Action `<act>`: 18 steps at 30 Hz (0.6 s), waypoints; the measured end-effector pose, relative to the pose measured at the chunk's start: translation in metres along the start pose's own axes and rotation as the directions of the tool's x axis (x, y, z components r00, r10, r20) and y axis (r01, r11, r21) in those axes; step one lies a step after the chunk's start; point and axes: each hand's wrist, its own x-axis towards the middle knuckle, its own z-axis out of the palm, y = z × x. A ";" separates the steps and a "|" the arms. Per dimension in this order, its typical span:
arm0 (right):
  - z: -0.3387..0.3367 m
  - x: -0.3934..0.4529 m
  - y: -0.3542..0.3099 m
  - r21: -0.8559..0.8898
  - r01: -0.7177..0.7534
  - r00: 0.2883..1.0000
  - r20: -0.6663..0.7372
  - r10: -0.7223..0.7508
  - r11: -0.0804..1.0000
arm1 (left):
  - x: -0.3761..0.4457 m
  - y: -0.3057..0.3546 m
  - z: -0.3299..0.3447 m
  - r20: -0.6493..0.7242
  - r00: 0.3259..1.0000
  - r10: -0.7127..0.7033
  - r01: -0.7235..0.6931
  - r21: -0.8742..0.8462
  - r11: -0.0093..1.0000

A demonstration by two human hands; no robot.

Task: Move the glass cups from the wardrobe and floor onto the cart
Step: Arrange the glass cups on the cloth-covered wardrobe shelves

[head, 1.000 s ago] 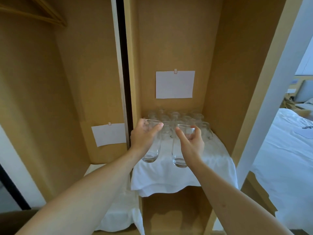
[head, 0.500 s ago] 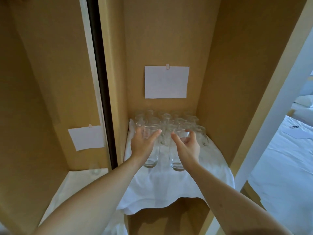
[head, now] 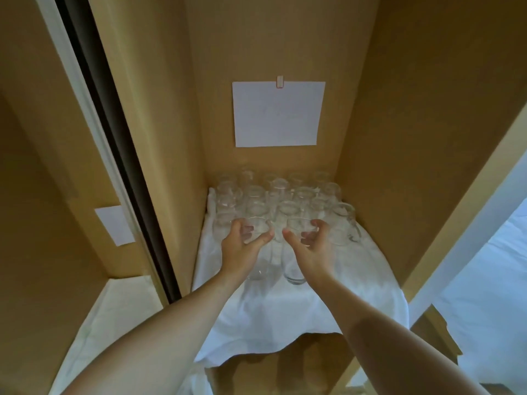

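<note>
Head view: your left hand and right hand each curl around an upright glass cup, side by side, cluster just behind; lift straight up.

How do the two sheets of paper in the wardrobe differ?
The large paper hangs on the back wall above the cups, full-face and held by a clip at its top edge. The small paper sits lower in the left compartment, partly cut off by the door edge. Both are plain white.
</note>
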 end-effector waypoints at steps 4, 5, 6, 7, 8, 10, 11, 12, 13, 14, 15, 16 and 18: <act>0.000 0.014 0.021 -0.018 0.010 1.000 0.015 -0.009 1.000 | -0.001 -0.019 0.009 -0.023 0.999 -0.033 0.033 0.004 0.999; 0.001 0.017 0.026 -0.012 0.014 1.000 0.020 -0.014 1.000 | -0.001 -0.024 0.012 -0.033 0.999 -0.034 0.034 0.005 0.999; 0.001 0.020 0.031 -0.009 0.017 0.999 0.029 -0.017 1.000 | -0.001 -0.028 0.016 -0.048 0.998 -0.036 0.037 0.005 0.999; 0.002 0.023 0.037 -0.004 0.019 0.999 0.044 -0.019 1.000 | -0.002 -0.032 0.019 -0.065 0.997 -0.039 0.039 0.003 0.999; 0.002 0.025 0.042 0.007 0.021 0.998 0.063 -0.021 1.000 | -0.002 -0.036 0.023 -0.080 0.996 -0.038 0.038 0.001 0.999; 0.003 0.028 0.053 0.038 0.019 0.995 0.097 -0.023 0.999 | -0.002 -0.039 0.029 -0.102 0.994 -0.028 0.029 0.006 1.000; 0.003 0.030 0.057 0.052 0.019 0.994 0.106 -0.025 0.998 | -0.001 -0.039 0.030 -0.106 0.994 -0.025 0.026 0.015 1.000; 0.002 0.032 0.060 0.066 0.022 0.994 0.110 -0.029 0.998 | 0.000 -0.039 0.030 -0.103 0.994 -0.024 0.027 0.027 0.999; 0.002 0.035 0.062 0.077 0.024 0.993 0.116 -0.033 0.997 | 0.002 -0.039 0.030 -0.094 0.995 -0.029 0.033 0.039 0.999; 0.001 0.039 0.065 0.081 0.023 0.990 0.136 -0.034 0.996 | 0.002 -0.041 0.030 -0.078 0.996 -0.042 0.046 0.056 0.997; 0.000 0.040 0.068 0.068 0.028 0.986 0.165 -0.039 0.997 | 0.002 -0.043 0.028 -0.052 0.997 -0.058 0.062 0.074 0.995; -0.001 0.041 0.072 0.037 0.035 0.977 0.207 -0.042 0.999 | 0.000 -0.048 0.026 -0.026 0.997 -0.076 0.078 0.092 0.993; -0.005 0.041 0.086 -0.059 0.024 0.950 0.312 -0.005 0.998 | -0.004 -0.061 0.027 -0.007 0.993 -0.118 0.118 0.123 0.985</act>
